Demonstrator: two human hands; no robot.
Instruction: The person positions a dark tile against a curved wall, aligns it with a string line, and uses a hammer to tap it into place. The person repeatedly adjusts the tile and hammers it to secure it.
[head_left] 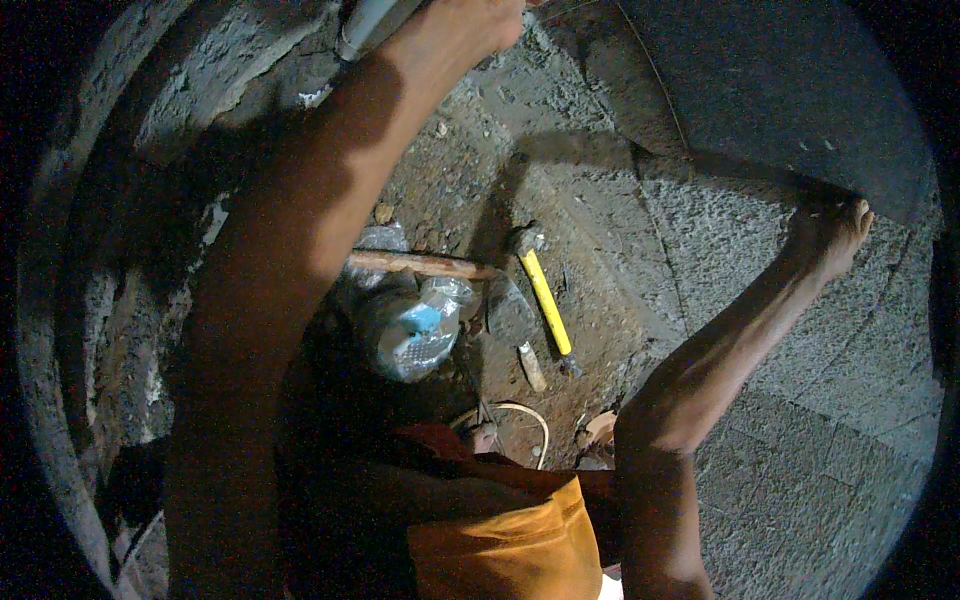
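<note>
At the top edge my left hand (pixel 485 25) is partly cut off, so its fingers do not show. A grey pipe-like piece (pixel 375 25) lies beside that wrist. Far to the right, my right hand (pixel 838 228) is closed at the lower edge of a large dark slab or sheet (pixel 810 90); what it grips, if anything, is hidden. Below and between my arms, a hammer (pixel 543 300) with a yellow handle lies on the dirt. Left of it are a wooden handle (pixel 425 263), a flat grey blade (pixel 512 310) and a short worn handle (pixel 532 367).
A clear plastic bag (pixel 410 335) with something blue lies beside my left forearm. Rough grey blocks (pixel 770 320) extend on the right. A thin line (pixel 655 75) crosses near the dark slab. A pale cord loop (pixel 545 430) lies near my feet. Uneven rock (pixel 215 80) borders the left.
</note>
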